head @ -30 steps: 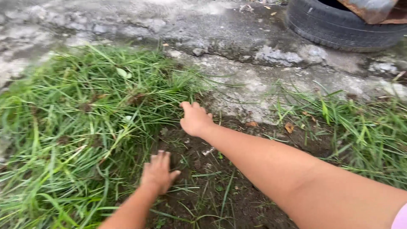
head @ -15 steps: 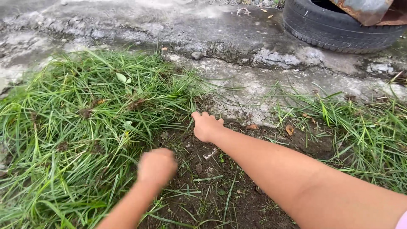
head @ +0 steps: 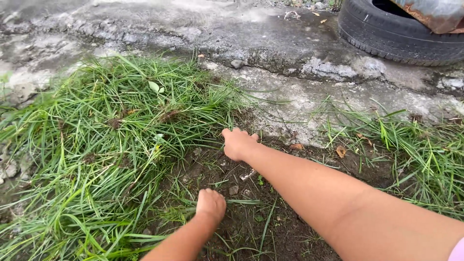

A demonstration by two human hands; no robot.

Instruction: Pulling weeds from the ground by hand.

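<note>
Our right hand (head: 238,143) is curled shut, knuckles up, its fingers folded down into the grass blades at the edge of the big grass clump (head: 111,135), where the clump meets the bare soil patch (head: 251,217). We cannot see the fingertips, so we cannot tell how much grass they pinch, but the fist sits closed on the blades. Our left hand (head: 210,205) is also balled up, fingers tucked under and together, pressed onto the dark soil among thin stray blades near the lower edge of the patch; what lies inside that fist is hidden.

Compared with half a second ago, our left hand has slid toward the right and lower, away from the thick clump and onto the soil, and it stays closed as it was. Our right hand has hardly shifted, keeping its place at the clump's edge just below the cracked concrete slab (head: 290,96).

Our right forearm stretches long from the lower right corner, nearly straight, wrist level. Our left forearm rises short from the bottom edge, wrist bent down. A black tyre (head: 401,38) lies on the concrete at the far right corner.
</note>
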